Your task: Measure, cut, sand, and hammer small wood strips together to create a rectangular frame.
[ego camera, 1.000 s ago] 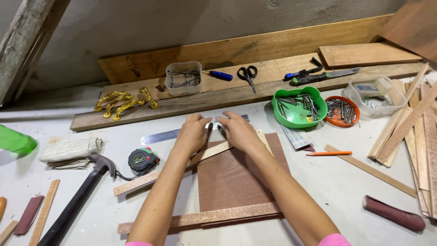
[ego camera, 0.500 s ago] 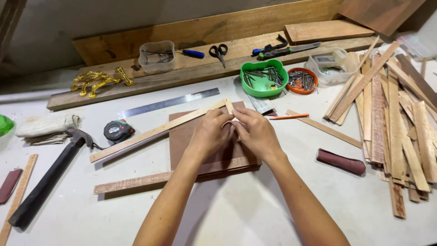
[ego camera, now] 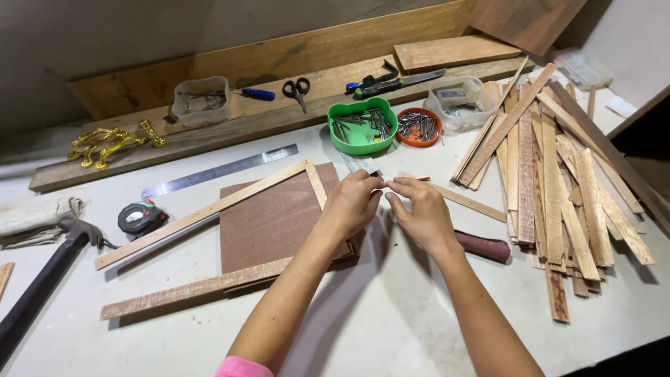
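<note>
Both hands meet fingertip to fingertip; the left hand (ego camera: 351,204) and right hand (ego camera: 419,213) pinch something too small to tell, just above the brown board's (ego camera: 276,216) right edge; the green nail bowl (ego camera: 362,126) sits beyond them, handy for reaching; thin strips (ego camera: 202,213) frame the board to their left.

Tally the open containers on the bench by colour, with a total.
Green bowl: 1
Orange dish: 1
Clear plastic tubs: 2
Total: 4
The green bowl is the one nearest the hands.
</note>
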